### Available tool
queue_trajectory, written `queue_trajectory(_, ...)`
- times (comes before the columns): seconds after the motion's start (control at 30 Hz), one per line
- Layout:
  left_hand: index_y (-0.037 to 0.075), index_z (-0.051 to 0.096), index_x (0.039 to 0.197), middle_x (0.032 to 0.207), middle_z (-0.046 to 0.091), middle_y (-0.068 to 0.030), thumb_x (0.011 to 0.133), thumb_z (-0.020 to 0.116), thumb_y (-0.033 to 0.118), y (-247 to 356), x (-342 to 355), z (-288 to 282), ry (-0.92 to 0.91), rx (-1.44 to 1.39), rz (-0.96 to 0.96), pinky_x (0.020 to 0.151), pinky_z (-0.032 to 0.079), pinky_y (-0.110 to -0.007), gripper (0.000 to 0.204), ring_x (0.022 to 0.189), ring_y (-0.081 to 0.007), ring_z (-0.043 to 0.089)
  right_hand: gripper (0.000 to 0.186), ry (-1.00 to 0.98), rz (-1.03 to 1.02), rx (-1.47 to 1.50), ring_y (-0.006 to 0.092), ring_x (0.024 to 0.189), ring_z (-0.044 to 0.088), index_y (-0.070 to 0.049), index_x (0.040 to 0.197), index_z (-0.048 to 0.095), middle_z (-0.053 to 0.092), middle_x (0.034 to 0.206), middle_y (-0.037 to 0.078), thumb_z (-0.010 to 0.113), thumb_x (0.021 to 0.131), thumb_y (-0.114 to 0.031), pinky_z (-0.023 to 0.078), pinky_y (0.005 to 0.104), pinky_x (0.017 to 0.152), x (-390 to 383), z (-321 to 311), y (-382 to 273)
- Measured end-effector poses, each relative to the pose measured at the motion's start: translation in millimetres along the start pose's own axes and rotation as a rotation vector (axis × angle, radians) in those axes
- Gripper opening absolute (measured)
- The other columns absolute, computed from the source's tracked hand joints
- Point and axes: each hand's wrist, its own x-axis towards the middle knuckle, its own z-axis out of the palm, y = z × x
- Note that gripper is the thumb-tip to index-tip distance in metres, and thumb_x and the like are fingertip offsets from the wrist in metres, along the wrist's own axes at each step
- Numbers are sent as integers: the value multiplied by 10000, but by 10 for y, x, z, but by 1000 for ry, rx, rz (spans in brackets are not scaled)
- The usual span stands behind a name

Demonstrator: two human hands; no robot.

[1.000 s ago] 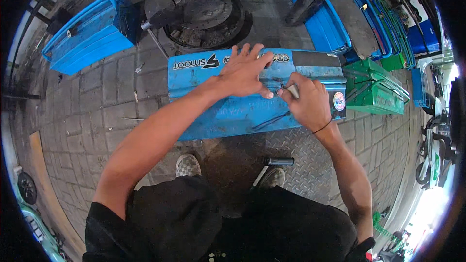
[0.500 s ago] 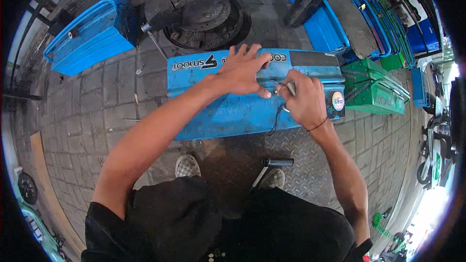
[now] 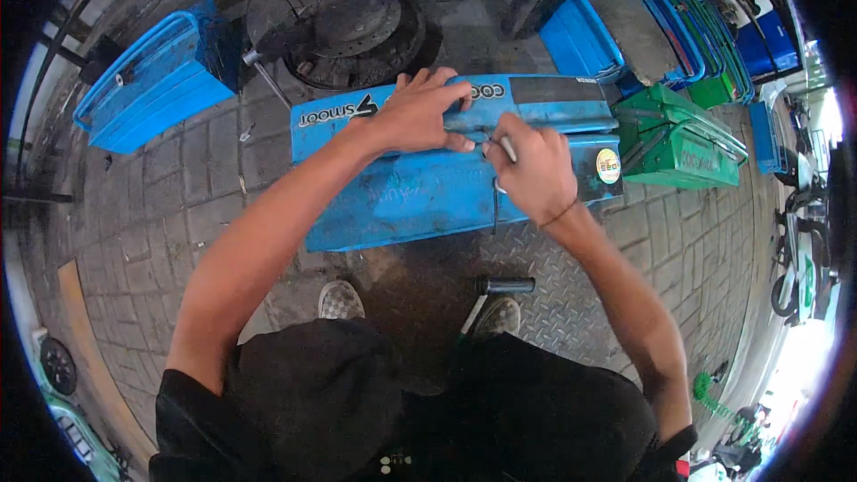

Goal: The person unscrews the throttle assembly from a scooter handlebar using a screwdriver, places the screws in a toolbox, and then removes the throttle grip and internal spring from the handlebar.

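Note:
A long, scuffed blue metal toolbox (image 3: 402,205) with stickers lies across in front of me. My left hand (image 3: 412,122) rests on its lid with the fingers spread, the thumb pointing at the middle of the front edge. Just right of that thumb, my right hand (image 3: 543,171) is closed round a slim grey rod-like piece (image 3: 508,148); its far end is hidden by the fingers at the seam. Beneath the right hand a thin dark cord (image 3: 496,214) hangs down the toolbox front, with a small shiny metal bit (image 3: 499,186) above it.
On the left stands another blue toolbox (image 3: 161,98). Green toolboxes (image 3: 696,156) stand close at the right end. A heavy round dark metal base (image 3: 357,49) lies behind. A black-handled tool (image 3: 506,286) lies by my right shoe on a tread-plate floor (image 3: 571,290).
The whole view has shifted a little, so the toolbox sits further left and higher. Both hands stay at the same spot on it. The dark cord, curved before, now hangs straight.

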Motion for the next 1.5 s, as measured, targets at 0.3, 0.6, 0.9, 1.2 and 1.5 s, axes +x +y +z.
queue_trajectory(0.3, 69, 587, 1098, 1171, 578, -182, 770, 827, 502, -33, 41, -108, 6, 40, 117, 960, 453, -512, 594, 1145, -407, 573, 197, -26, 67, 100, 439, 779, 681, -54, 843, 626, 691, 772, 193, 770, 819, -186, 524, 528, 721, 50, -38, 52)
queue_trajectory(0.6, 17, 514, 1387, 1522, 423, -279, 791, 789, 535, -28, 30, -273, -162, 208, 157, 1136, 406, -502, 836, 1376, -444, 461, 259, 0, 96, 146, 455, 775, 675, -35, 884, 628, 685, 780, 226, 762, 875, -256, 514, 528, 705, 29, -84, 284)
queue_trajectory(0.9, 62, 484, 1425, 1532, 350, -300, 734, 804, 636, 53, -112, 64, 28, 182, 116, 1159, 312, -631, 954, 1400, -543, 354, 278, -64, 165, 56, 469, 764, 672, -42, 917, 604, 674, 754, 228, 745, 897, -281, 502, 560, 657, -72, -41, 29)
queue_trajectory(1.2, 180, 579, 1368, 1517, 395, -242, 738, 849, 527, 129, -55, -115, -78, 61, 23, 1152, 336, -588, 768, 1368, -498, 405, 258, 104, 186, 159, 383, 622, 671, -33, 783, 571, 638, 640, 172, 757, 882, -183, 505, 465, 571, -128, 57, 72)
queue_trajectory(1.5, 141, 615, 1296, 1500, 440, -199, 728, 865, 465, 25, 2, -174, -137, 16, 67, 1107, 381, -533, 700, 1348, -416, 459, 217, 225, 236, 324, 279, 517, 611, -28, 779, 603, 593, 588, 135, 765, 871, -140, 463, 385, 522, -196, 126, 62)
